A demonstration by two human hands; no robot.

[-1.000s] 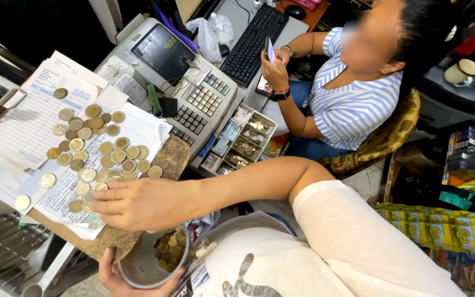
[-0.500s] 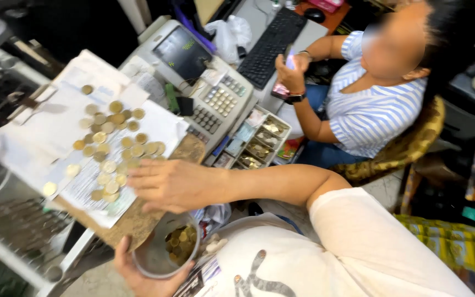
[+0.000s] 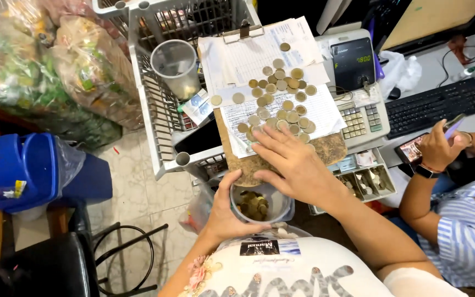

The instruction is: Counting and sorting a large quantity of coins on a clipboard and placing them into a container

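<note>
My left hand (image 3: 227, 212) grips a clear plastic cup (image 3: 257, 204) partly filled with coins, held just under the near edge of a clipboard (image 3: 325, 149). My right hand (image 3: 292, 162) lies flat on the papers at the clipboard's near end, fingers spread and touching the closest coins. Several gold-coloured coins (image 3: 282, 99) lie scattered over the printed sheets (image 3: 259, 52) clipped to the board.
A cash register (image 3: 358, 82) with an open coin drawer (image 3: 366, 184) sits right of the clipboard. Another person (image 3: 457, 214) in a striped shirt holds a phone by a keyboard (image 3: 435, 107). A wire basket (image 3: 155, 99) holds an empty cup (image 3: 176, 66). Blue bin (image 3: 23, 170) at left.
The view has swung so the clipboard is now straight ahead. My right hand has slid down the board toward the cup, which my left hand has lifted to the board's edge.
</note>
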